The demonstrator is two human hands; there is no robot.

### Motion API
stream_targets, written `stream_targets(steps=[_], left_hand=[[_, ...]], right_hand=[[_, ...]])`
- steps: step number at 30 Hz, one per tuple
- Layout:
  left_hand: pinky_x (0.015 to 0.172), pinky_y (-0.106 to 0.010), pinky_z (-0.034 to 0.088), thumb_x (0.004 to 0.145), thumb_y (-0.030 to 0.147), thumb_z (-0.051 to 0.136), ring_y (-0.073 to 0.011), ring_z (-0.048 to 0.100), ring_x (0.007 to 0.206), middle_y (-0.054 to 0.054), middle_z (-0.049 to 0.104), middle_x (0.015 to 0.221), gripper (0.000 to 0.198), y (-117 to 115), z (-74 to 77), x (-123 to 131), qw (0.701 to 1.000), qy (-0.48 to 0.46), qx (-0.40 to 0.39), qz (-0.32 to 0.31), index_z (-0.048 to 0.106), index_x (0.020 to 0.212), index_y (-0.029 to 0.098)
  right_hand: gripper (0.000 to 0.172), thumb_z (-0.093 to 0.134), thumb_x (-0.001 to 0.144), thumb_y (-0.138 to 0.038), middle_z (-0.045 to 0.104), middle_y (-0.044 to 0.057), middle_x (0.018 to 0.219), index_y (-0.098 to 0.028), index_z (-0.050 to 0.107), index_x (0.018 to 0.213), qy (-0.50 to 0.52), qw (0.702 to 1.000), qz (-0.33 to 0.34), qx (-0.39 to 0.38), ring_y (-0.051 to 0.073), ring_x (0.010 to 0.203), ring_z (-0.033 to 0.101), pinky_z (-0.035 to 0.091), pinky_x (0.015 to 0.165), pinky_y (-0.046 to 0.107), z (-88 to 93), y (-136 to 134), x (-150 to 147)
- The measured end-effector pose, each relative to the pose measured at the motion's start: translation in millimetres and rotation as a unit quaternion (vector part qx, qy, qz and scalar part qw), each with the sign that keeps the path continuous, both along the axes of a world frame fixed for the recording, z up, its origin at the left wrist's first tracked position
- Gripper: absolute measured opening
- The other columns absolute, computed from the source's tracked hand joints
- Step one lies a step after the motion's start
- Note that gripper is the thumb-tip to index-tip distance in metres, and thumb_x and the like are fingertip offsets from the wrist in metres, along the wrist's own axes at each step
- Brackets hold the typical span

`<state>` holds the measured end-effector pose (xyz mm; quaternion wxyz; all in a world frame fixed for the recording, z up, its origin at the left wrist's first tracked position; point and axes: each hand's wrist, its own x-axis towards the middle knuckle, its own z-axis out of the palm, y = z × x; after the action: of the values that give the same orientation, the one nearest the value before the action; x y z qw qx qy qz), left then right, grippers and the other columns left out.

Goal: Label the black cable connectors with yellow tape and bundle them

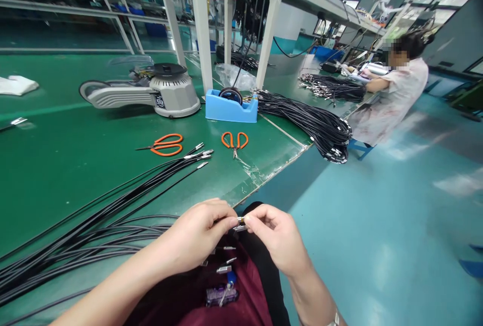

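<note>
My left hand (199, 233) and my right hand (277, 235) meet over my lap, just off the green table's front edge (264, 177). Both pinch a small metal cable tip (240, 224) between their fingertips. Several more metal-tipped cable ends (224, 260) hang below the left hand over my dark red clothing. A bundle of black cables (94, 225) runs across the table to the left, its silver tips (199, 154) lying near the middle.
Two orange-handled scissors (166, 145) (234, 141) lie on the table. Behind them stand a grey tape-dispensing machine (166, 92) and a blue tape holder (231, 104). A big coil of black cables (320, 125) hangs over the right edge. A seated person (392, 94) works at another bench.
</note>
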<state>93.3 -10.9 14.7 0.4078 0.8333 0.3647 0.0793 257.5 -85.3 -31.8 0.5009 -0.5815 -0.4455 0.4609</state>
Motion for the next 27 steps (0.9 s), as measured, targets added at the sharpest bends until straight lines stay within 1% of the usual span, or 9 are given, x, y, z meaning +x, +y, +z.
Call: stream_targets(steps=[10,14,15,17,19,20,23,25,27], left_hand=[[0.069,-0.025,0.042,0.089,0.023,0.046,-0.0162,0.059,0.074,-0.002,0.064,0.074,0.026,-8.5,-9.8,3.8,0.999,0.013,0.042,0.018,0.067,0.074,0.019],[0.074,-0.025,0.043,0.090,0.026,0.046,-0.0163,0.060,0.079,-0.001,0.068,0.080,0.025,-8.3,-6.5,-6.6,0.998,0.022,0.063,-0.014,0.070,0.083,0.023],[0.078,-0.026,0.044,0.091,0.028,0.046,-0.0166,0.061,0.083,-0.001,0.069,0.084,0.024,-3.3,-5.4,-11.7,0.996,0.021,0.087,-0.002,0.069,0.088,0.024],[0.083,-0.028,0.043,0.092,0.030,0.045,-0.0180,0.060,0.089,-0.002,0.069,0.091,0.023,14.4,-5.0,-22.8,0.982,0.044,0.169,0.067,0.067,0.095,0.024],[0.085,-0.032,0.043,0.091,0.029,0.045,-0.0216,0.059,0.092,-0.005,0.067,0.092,0.023,39.1,-9.0,-32.4,0.950,0.105,0.253,0.151,0.066,0.093,0.020],[0.084,-0.035,0.043,0.089,0.028,0.048,-0.0246,0.058,0.092,-0.009,0.066,0.091,0.021,52.2,-12.4,-35.6,0.939,0.124,0.268,0.176,0.065,0.091,0.017],[0.080,-0.038,0.043,0.083,0.023,0.056,-0.0275,0.059,0.088,-0.012,0.065,0.085,0.012,83.9,-24.3,-38.1,0.932,0.142,0.268,0.200,0.064,0.080,0.015],[0.077,-0.034,0.044,0.080,0.018,0.057,-0.0250,0.060,0.083,-0.009,0.065,0.080,0.011,92.9,-29.1,-36.0,0.938,0.134,0.253,0.197,0.063,0.071,0.017],[0.073,-0.031,0.044,0.079,0.016,0.056,-0.0220,0.061,0.079,-0.006,0.066,0.077,0.013,91.1,-29.4,-34.2,0.946,0.114,0.235,0.191,0.061,0.067,0.018]], right_hand=[[0.018,0.062,0.080,-0.027,0.062,0.001,0.066,-0.016,0.062,0.066,-0.017,1.000,-0.010,-0.010,0.015,0.063,0.054,0.044,0.062,0.026,-2.1,-1.9,-6.7],[0.018,0.063,0.078,-0.027,0.062,0.001,0.063,-0.016,0.060,0.064,-0.008,0.998,0.022,-0.057,0.015,0.063,0.055,0.044,0.062,0.026,-4.7,-5.9,-5.1],[0.018,0.062,0.078,-0.027,0.062,0.001,0.063,-0.016,0.060,0.064,-0.008,0.997,0.023,-0.070,0.015,0.063,0.055,0.044,0.063,0.026,-7.4,-7.2,-3.9],[0.019,0.060,0.079,-0.028,0.062,0.001,0.063,-0.016,0.060,0.065,-0.014,0.995,0.022,-0.094,0.016,0.064,0.056,0.044,0.065,0.027,-16.4,-9.4,-0.7],[0.020,0.060,0.080,-0.029,0.063,0.002,0.064,-0.016,0.061,0.066,-0.027,0.992,0.033,-0.118,0.017,0.066,0.058,0.045,0.067,0.028,-28.7,-10.2,3.7],[0.021,0.060,0.080,-0.031,0.064,0.003,0.066,-0.016,0.063,0.067,-0.034,0.991,0.039,-0.124,0.018,0.067,0.058,0.045,0.069,0.029,-34.8,-9.7,6.6],[0.026,0.061,0.081,-0.040,0.068,0.006,0.076,-0.016,0.068,0.080,-0.036,0.994,0.006,-0.104,0.021,0.074,0.061,0.046,0.074,0.032,-44.2,-2.6,17.8],[0.032,0.061,0.080,-0.046,0.069,0.007,0.082,-0.016,0.069,0.089,-0.027,0.996,-0.034,-0.073,0.022,0.078,0.063,0.047,0.077,0.033,-39.5,7.8,24.7],[0.037,0.063,0.077,-0.049,0.069,0.007,0.082,-0.015,0.069,0.090,-0.014,0.998,-0.046,-0.049,0.022,0.079,0.063,0.048,0.077,0.033,-27.8,22.9,26.9]])
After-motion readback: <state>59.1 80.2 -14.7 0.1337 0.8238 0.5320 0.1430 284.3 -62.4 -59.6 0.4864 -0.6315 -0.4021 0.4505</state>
